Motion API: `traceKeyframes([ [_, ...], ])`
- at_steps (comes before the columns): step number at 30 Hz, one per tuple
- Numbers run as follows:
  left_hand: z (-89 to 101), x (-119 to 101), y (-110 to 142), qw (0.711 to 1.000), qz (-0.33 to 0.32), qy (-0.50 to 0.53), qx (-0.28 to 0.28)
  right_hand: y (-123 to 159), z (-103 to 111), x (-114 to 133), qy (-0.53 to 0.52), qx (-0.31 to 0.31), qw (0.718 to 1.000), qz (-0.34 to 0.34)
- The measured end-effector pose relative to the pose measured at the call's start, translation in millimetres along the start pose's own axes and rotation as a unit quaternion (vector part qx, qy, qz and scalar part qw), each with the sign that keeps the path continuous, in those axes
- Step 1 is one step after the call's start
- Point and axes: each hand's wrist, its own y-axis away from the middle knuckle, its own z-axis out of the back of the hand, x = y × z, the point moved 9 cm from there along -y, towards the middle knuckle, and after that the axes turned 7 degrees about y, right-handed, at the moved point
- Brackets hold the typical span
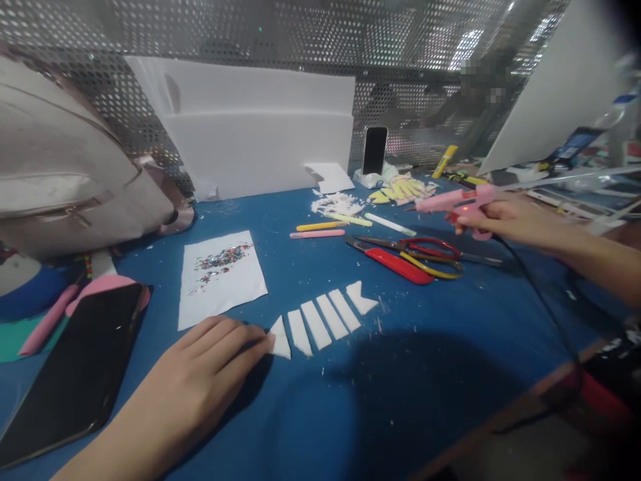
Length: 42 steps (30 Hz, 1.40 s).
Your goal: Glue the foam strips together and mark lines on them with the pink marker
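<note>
My left hand pinches the tip of a triangular white foam piece on the blue table. Beside it several flat white foam strips lie in a slanted row, ending in a notched foam piece. Raised over the table's right side, my right hand is wrapped round a pink hot glue gun, its nozzle pointing left and a small red light lit. A long glue stick sticks out of its back, and a black cord hangs from the grip.
White paper with sequins lies behind my left hand. A red utility knife, scissors, and pens lie mid-table. White foam boards lean at the back. A phone and a bag are at left.
</note>
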Motion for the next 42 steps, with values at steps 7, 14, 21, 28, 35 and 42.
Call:
traceKeyframes([
  [7, -3.8, 5, 3, 1.0, 0.001, 0.009, -0.004, 5, -41, 25, -0.139, 0.13, 0.977, 0.093],
  [14, -1.2, 3, 2, 1.0, -0.01, -0.001, -0.005, 16, -71, 113, -0.173, 0.217, 0.935, 0.22],
  [21, 0.3, 2, 0, 1.0, 0.0, 0.007, -0.005, 21, -99, 171, -0.144, 0.232, 0.907, 0.321],
  [28, 1.1, 2, 0, 1.0, 0.006, 0.015, -0.005, 15, -97, 175, -0.11, 0.155, 0.923, 0.335],
  [35, -0.2, 2, -1, 1.0, -0.001, 0.002, -0.003, 20, -88, 168, -0.067, 0.113, 0.935, 0.33],
  [42, -1.4, 5, 2, 1.0, 0.015, 0.01, -0.005, 20, -79, 154, -0.049, 0.072, 0.946, 0.314],
])
